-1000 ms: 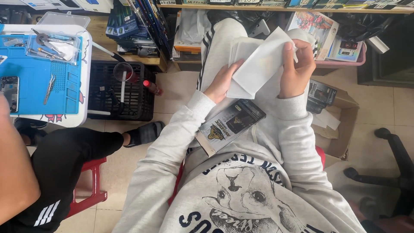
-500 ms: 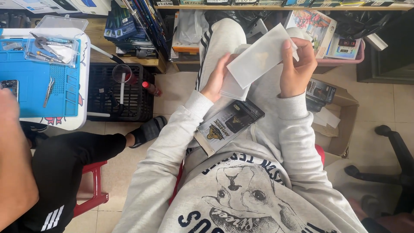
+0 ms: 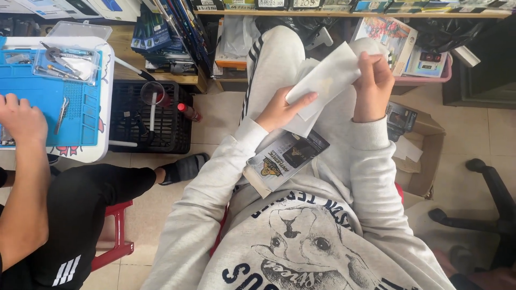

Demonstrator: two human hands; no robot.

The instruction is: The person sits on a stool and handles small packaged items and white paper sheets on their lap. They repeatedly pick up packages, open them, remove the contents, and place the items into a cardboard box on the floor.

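The person sits with both grey-sleeved arms stretched forward over the lap. The right hand [image 3: 373, 86] is raised, fingers curled shut and pinching the upper end of a white paper sleeve [image 3: 325, 80], which slants down to the left. The left hand [image 3: 280, 110] lies lower, palm up, thumb pressed across the sleeve's lower end, with a few more white sheets [image 3: 298, 124] gripped beneath it.

Below the sleeve, on the thigh, rests a flat black package [image 3: 285, 158] with a yellow-and-white label, tilted, its pale end toward the body. Right of the sleeve, past the right wrist, an open cardboard box [image 3: 424, 156] on the floor holds a dark package [image 3: 400, 115] and white paper. Above and right of the sleeve, a colourful picture box [image 3: 391, 35] leans by a pink tray [image 3: 424, 78]. Far left of the sleeve, a co-worker's hand [image 3: 21, 115] rests on a blue mat [image 3: 51, 104] on the white bench [image 3: 105, 102].
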